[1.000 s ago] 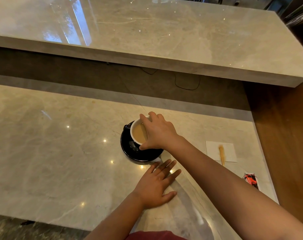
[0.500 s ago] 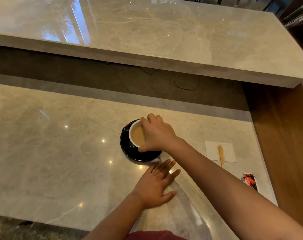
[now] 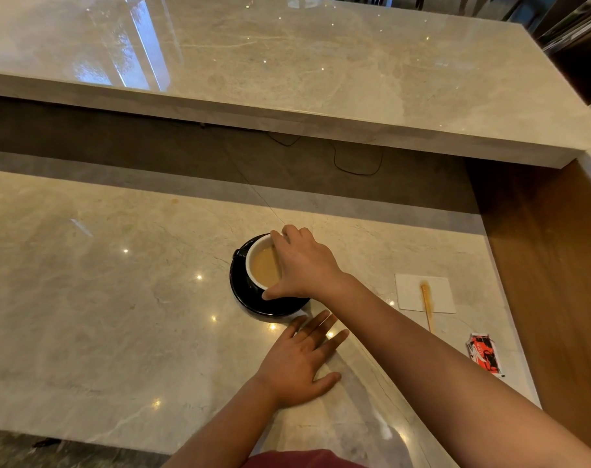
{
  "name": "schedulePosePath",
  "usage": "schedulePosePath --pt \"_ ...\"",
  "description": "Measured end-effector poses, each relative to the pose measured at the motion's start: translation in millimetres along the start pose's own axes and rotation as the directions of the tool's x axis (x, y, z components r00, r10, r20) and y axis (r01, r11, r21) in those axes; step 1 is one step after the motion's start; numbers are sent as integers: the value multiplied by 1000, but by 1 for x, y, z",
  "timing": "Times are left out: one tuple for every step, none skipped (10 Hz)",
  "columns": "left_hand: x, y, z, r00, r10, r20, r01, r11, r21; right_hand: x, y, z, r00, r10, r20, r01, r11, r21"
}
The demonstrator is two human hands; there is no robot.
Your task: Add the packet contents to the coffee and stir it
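Note:
A cup (image 3: 253,260), black outside and white inside, holds light brown milky coffee and stands on a black saucer (image 3: 240,292) in the middle of the marble counter. My right hand (image 3: 301,265) wraps over the cup's right rim, fingers on the far edge and thumb on the near side. Flat on the counter just below the saucer lies my left hand (image 3: 301,363), fingers spread, holding nothing. A wooden stir stick (image 3: 426,307) rests on a white napkin (image 3: 410,292) to the right. A crumpled red and white packet (image 3: 485,354) lies further right, near the wood panel.
A raised marble ledge (image 3: 287,79) runs across the back above a dark recess with a thin cable (image 3: 355,168). A brown wood panel (image 3: 540,265) closes the counter's right side. The counter's front edge (image 3: 84,437) is near me.
My right hand and the cup have barely shifted; the grip stays the same. The left hand has stayed flat in place.

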State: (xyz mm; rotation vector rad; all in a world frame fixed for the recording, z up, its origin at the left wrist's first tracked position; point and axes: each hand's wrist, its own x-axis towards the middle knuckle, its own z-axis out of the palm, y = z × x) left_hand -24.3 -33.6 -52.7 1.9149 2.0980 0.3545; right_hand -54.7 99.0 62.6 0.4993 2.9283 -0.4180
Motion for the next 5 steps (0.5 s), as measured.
schedulePosePath --pt "0 1 1 1000 9 -5 -9 1000 1 0 2 1 1000 -10 0 10 1000 4" --pt "0 0 2 1000 8 -1 -8 1000 11 -2 4 3 1000 -9 6 9 1000 8" --pt "2 -1 0 1000 8 17 -8 1000 10 -7 6 2 1000 4 11 -5 999 49" --pt "3 -3 2 1000 20 8 -20 999 25 -13 16 -2 998 53 -26 -51 996 78" --pt "4 2 -1 999 25 26 -26 1000 3 -20 25 -4 986 125 -112 -121 992 37"
